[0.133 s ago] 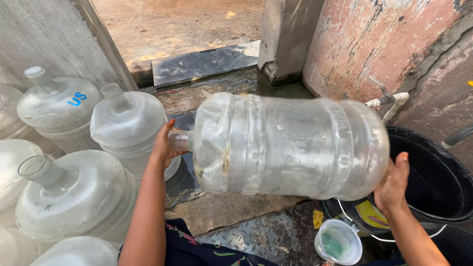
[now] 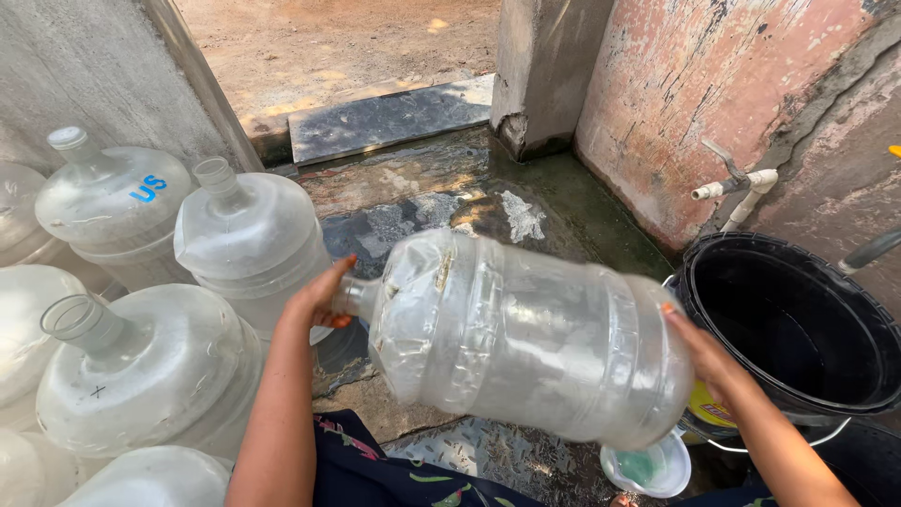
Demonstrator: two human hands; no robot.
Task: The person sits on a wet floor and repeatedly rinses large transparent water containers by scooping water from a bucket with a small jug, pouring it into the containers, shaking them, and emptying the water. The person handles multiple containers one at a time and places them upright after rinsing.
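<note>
The hands, left (image 2: pixel 319 296) over the neck, right (image 2: pixel 699 352) bracing the base, grip the big clear bottle (image 2: pixel 526 343) sideways: seal the mouth and hold firm.

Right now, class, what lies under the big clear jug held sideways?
Under the jug lie wet ground and a small white bowl holding something green. The jug covers part of the bowl and the ground behind it.
</note>
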